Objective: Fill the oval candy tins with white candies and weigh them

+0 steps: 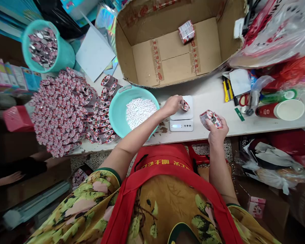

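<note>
My left hand [173,105] reaches over a small white digital scale [182,117]. Its fingers are closed on the edge of a small red-and-white printed container [185,106] on the weighing plate. To the right of the scale, my right hand [218,130] grips a similar printed container [213,119], its oval top with a dark round opening facing up. Left of the scale, a turquoise basin [114,112] holds many small white tablet-like pieces [140,112]. Many matching containers [63,108] are piled beside the basin.
A large open cardboard box [144,67] stands behind the scale with one wrapped printed pack [186,32] inside. A turquoise bucket [66,56] of small shiny pieces is at the back left. A yellow cutter [226,89] and a paper cup [289,109] lie at right.
</note>
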`<act>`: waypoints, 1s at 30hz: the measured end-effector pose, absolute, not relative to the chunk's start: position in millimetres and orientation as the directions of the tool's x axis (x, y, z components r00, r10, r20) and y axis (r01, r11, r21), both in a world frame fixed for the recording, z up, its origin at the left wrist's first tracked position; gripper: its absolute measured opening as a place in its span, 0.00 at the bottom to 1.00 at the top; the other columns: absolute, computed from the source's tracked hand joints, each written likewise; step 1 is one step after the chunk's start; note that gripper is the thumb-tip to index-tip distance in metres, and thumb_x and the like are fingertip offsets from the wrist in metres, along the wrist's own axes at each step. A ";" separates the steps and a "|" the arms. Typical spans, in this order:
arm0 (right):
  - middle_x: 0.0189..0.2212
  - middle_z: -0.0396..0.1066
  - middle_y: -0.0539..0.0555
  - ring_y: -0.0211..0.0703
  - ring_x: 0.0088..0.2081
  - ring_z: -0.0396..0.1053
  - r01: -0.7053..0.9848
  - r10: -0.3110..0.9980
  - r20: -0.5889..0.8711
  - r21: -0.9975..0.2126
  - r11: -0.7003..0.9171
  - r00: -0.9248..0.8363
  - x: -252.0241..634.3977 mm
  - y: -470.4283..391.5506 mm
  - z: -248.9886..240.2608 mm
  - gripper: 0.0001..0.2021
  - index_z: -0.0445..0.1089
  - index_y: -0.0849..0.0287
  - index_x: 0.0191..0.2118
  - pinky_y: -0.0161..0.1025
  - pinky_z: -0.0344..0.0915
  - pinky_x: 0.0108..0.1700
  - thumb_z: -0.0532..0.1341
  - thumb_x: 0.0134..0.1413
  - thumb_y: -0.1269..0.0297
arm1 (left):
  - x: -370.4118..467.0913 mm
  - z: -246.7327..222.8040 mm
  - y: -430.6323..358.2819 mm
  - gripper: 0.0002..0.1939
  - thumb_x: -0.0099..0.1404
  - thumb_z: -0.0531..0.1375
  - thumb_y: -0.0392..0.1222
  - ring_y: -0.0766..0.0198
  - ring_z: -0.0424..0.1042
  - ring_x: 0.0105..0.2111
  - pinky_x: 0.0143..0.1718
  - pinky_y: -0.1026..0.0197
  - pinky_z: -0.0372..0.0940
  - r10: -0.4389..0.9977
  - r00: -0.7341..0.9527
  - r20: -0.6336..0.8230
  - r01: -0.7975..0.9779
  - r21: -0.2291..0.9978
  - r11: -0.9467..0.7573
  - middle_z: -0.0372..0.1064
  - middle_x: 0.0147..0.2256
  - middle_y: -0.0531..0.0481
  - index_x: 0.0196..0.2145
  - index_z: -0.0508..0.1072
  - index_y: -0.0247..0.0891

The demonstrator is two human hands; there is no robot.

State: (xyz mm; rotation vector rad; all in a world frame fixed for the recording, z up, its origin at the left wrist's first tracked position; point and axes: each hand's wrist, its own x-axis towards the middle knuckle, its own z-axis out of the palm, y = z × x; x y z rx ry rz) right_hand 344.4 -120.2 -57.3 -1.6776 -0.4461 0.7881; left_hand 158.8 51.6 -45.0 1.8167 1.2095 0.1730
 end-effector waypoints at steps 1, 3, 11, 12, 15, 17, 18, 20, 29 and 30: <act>0.41 0.77 0.53 0.45 0.43 0.76 -0.127 0.654 -0.267 -0.959 -0.254 0.707 346.0 -122.7 -58.0 0.30 0.76 0.61 0.47 0.48 0.73 0.53 0.77 0.32 0.59 | 166.4 -47.8 53.4 0.09 0.56 0.58 0.24 0.59 0.67 0.34 0.39 0.58 0.59 0.780 0.518 -0.352 0.701 0.697 -0.151 0.68 0.32 0.47 0.27 0.72 0.36; 0.40 0.77 0.53 0.45 0.42 0.76 -0.143 0.639 -0.279 -0.956 -0.256 0.717 349.5 -127.6 -60.4 0.30 0.76 0.61 0.47 0.47 0.73 0.53 0.77 0.32 0.59 | 173.6 -52.2 54.7 0.11 0.57 0.57 0.23 0.57 0.68 0.35 0.39 0.57 0.59 0.761 0.525 -0.382 0.752 0.627 -0.204 0.67 0.35 0.46 0.29 0.73 0.36; 0.42 0.77 0.53 0.45 0.43 0.76 -0.162 0.628 -0.297 -0.951 -0.263 0.719 364.1 -133.5 -70.5 0.31 0.75 0.60 0.48 0.48 0.73 0.53 0.76 0.33 0.58 | 172.4 -61.6 57.4 0.14 0.54 0.59 0.22 0.58 0.68 0.36 0.39 0.58 0.58 0.789 0.525 -0.320 0.717 0.666 -0.207 0.70 0.34 0.47 0.34 0.76 0.36; 0.42 0.77 0.53 0.45 0.43 0.76 -0.157 0.630 -0.294 -0.951 -0.265 0.718 365.4 -132.5 -70.6 0.31 0.75 0.60 0.48 0.48 0.73 0.53 0.76 0.33 0.57 | 173.7 -62.5 58.7 0.14 0.52 0.60 0.21 0.60 0.67 0.34 0.39 0.59 0.59 0.800 0.510 -0.316 0.695 0.699 -0.167 0.70 0.32 0.49 0.33 0.76 0.36; 0.41 0.77 0.53 0.45 0.42 0.76 -0.144 0.643 -0.282 -0.955 -0.259 0.712 368.1 -129.7 -69.9 0.30 0.75 0.60 0.48 0.48 0.74 0.53 0.76 0.34 0.57 | 174.0 -61.0 62.6 0.10 0.52 0.61 0.23 0.65 0.67 0.29 0.35 0.62 0.60 0.829 0.422 -0.367 0.544 0.834 0.093 0.70 0.27 0.52 0.29 0.74 0.35; 0.41 0.77 0.53 0.45 0.42 0.76 -0.140 0.651 -0.269 -0.960 -0.244 0.710 369.4 -128.8 -69.3 0.29 0.75 0.60 0.47 0.49 0.73 0.53 0.76 0.34 0.57 | 165.0 -54.8 62.9 0.06 0.54 0.63 0.26 0.68 0.67 0.25 0.29 0.65 0.59 0.817 0.349 -0.458 0.342 0.874 0.344 0.70 0.25 0.52 0.29 0.73 0.34; 0.42 0.77 0.53 0.46 0.43 0.76 -0.138 0.653 -0.263 -0.962 -0.237 0.710 370.2 -128.7 -69.2 0.29 0.75 0.60 0.48 0.49 0.73 0.54 0.76 0.34 0.58 | 156.1 -50.3 61.7 0.05 0.56 0.64 0.29 0.69 0.66 0.23 0.26 0.66 0.58 0.805 0.316 -0.503 0.231 0.863 0.449 0.70 0.24 0.52 0.30 0.72 0.34; 0.43 0.77 0.53 0.46 0.44 0.76 -0.134 0.653 -0.255 -0.964 -0.231 0.713 372.3 -129.2 -69.7 0.29 0.75 0.60 0.48 0.50 0.73 0.54 0.76 0.35 0.58 | 129.0 -40.2 55.4 0.06 0.59 0.66 0.35 0.72 0.63 0.20 0.21 0.69 0.52 0.791 0.253 -0.557 0.063 0.825 0.561 0.69 0.23 0.52 0.33 0.73 0.34; 0.43 0.77 0.54 0.47 0.43 0.76 -0.139 0.667 -0.279 -0.957 -0.256 0.691 382.2 -126.7 -75.7 0.30 0.75 0.61 0.46 0.53 0.71 0.56 0.76 0.32 0.60 | -9.6 -40.3 -10.2 0.03 0.56 0.60 0.30 0.73 0.59 0.18 0.19 0.68 0.51 0.745 -0.171 -0.645 0.325 0.677 0.660 0.63 0.21 0.54 0.29 0.72 0.35; 0.42 0.77 0.54 0.47 0.43 0.76 -0.138 0.673 -0.278 -0.957 -0.254 0.686 382.1 -125.7 -75.7 0.29 0.75 0.60 0.46 0.53 0.71 0.56 0.76 0.32 0.60 | -13.8 -43.5 -14.8 0.05 0.54 0.59 0.29 0.72 0.61 0.18 0.20 0.67 0.52 0.732 -0.184 -0.656 0.333 0.659 0.675 0.64 0.21 0.54 0.30 0.72 0.35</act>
